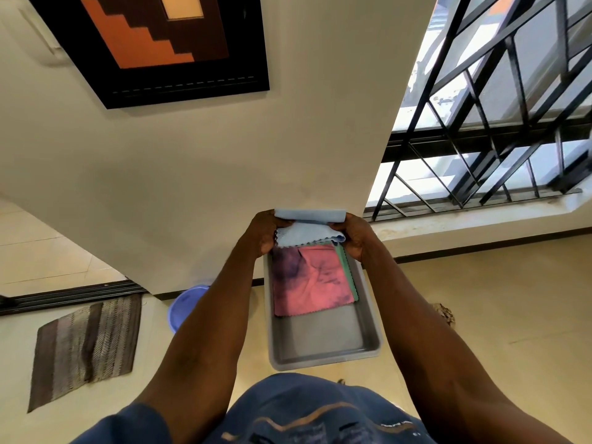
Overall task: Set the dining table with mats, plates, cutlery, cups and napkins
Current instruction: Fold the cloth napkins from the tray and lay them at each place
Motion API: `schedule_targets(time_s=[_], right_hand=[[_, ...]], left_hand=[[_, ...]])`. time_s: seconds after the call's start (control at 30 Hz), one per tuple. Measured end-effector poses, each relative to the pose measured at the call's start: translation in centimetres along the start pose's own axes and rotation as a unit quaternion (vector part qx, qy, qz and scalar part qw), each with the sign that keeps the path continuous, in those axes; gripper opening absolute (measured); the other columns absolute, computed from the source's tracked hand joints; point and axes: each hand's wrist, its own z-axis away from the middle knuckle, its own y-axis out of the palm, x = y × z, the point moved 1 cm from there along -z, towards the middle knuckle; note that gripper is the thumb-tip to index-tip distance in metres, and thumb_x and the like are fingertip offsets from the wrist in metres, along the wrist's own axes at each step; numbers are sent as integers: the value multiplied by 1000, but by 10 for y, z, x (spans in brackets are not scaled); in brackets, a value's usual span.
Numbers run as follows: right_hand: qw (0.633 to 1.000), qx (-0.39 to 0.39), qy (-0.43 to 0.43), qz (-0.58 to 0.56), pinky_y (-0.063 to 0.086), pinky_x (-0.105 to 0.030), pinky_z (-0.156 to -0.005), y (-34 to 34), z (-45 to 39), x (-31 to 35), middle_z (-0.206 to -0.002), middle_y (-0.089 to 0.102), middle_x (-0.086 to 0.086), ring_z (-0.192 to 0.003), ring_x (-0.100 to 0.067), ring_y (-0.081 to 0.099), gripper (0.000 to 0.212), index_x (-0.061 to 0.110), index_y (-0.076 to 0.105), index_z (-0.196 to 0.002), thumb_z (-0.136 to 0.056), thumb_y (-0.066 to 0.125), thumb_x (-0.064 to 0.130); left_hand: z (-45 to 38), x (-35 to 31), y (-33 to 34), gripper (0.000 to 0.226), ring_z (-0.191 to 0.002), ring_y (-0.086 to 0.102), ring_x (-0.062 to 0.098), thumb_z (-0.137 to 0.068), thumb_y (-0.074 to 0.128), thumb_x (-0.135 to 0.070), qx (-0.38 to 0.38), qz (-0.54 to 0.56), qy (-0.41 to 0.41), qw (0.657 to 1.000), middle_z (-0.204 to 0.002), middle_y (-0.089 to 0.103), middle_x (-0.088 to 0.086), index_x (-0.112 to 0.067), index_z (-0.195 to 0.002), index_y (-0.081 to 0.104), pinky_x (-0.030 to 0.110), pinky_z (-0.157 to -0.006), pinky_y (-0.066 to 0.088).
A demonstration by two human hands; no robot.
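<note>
Fingers: curled on both sides around a folded light-blue napkin (310,226); left hand (263,232) grips its left end, right hand (355,236) its right end, thumbs on top, the cloth stretched between them.
Torso: blue shirt (307,411) fills the bottom edge, both bare forearms reaching forward from it.
Tray: grey plastic tray (323,342) sits beneath the hands, its near half bare; what it rests on cannot be told.
Tray contents: pink cloth with dark purple blotches (312,280) lies flat in the far half, on top of a green cloth (349,270) whose scalloped edge shows along the pink cloth's right side, next to the tray's right wall.
Napkin position: held just above the tray's far end, its scalloped lower edge overlapping the top of the pink cloth.
Left of tray: blue plastic basin (184,307) on the tiled floor, partly hidden behind the left forearm; farther left a striped brown doormat (86,347) lies flat near a dark door track.
Right of tray: open tan floor (496,299) runs to a dark skirting line and a pale ledge.
Beyond: cream wall (224,171) rises directly behind the hands, carrying a black-framed orange and brown picture (157,43); to the right, a window with black metal grille (496,123).
</note>
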Motion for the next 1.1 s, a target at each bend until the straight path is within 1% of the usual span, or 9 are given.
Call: schedule_targets(time_s=[0.13,0.27,0.43,0.6,0.7,0.77,0.9,1.0,1.1], right_hand=[[999,-26,4,-36,39,-18,-36,3,4,3,-71,62,-12,-53,-23,52,22,6,56,-73,-88,46,-7],[998,-8,12,-62,44,-22,-40,5,5,6,-100,65,-13,-61,-24,60,20,4,59,-95,-81,47,-1],[997,-32,-9,-76,51,-27,-46,0,2,8,-81,64,-10,-65,-28,59,26,12,60,-68,-83,48,-6],[995,-31,-13,-90,48,-25,-51,-4,7,14,-80,62,-11,-64,-26,55,20,7,60,-70,-83,45,7],[996,-19,-25,-87,46,-28,-54,-6,7,16,-84,66,-11,-70,-25,57,23,5,63,-70,-83,45,9],[998,-14,-39,-53,47,-30,-55,-7,6,15,-85,65,-12,-72,-24,57,18,4,68,-80,-80,52,-4],[999,4,-43,-2,44,-28,-56,-15,6,13,-90,55,-12,-65,-18,54,53,13,62,-117,-76,60,-21],[999,11,-37,-8,51,-30,-69,-20,7,11,-105,63,-19,-86,-29,64,54,9,59,-115,-71,66,-22],[999,20,-41,6,54,-31,-77,-26,11,9,-103,68,-20,-93,-32,66,31,0,64,-102,-76,67,-16]], left_hand=[[-3,0,-4,28,-64,67,19,-94,43,5,-24,39,14,999,-73,72,5,-8,-86,68,24,-56,55],[-2,-2,-3,34,-62,68,13,-96,39,4,-42,49,36,997,-68,73,-3,-10,-84,67,20,-53,52],[-2,-6,-7,41,-79,65,24,-85,37,17,-38,26,69,997,-87,73,5,-8,-76,68,30,-69,50],[-4,-10,-9,45,-69,59,23,-87,44,10,-50,44,69,995,-74,70,4,-15,-64,72,27,-58,48],[-5,-10,-8,45,-71,63,24,-89,46,-2,-23,98,41,994,-74,73,2,-16,-57,75,29,-63,51],[-7,-7,-6,40,-75,66,23,-91,49,-5,-1,119,36,992,-78,74,3,-15,-64,76,31,-67,54],[-10,-1,-1,29,-88,62,21,-87,56,12,20,60,55,996,-100,65,9,-2,-110,65,26,-75,56],[-10,3,3,50,-85,63,17,-85,54,20,27,33,43,998,-103,61,8,3,-131,52,22,-73,58],[-11,6,12,54,-71,68,11,-83,50,25,21,46,44,998,-99,61,9,4,-133,49,21,-65,58]])
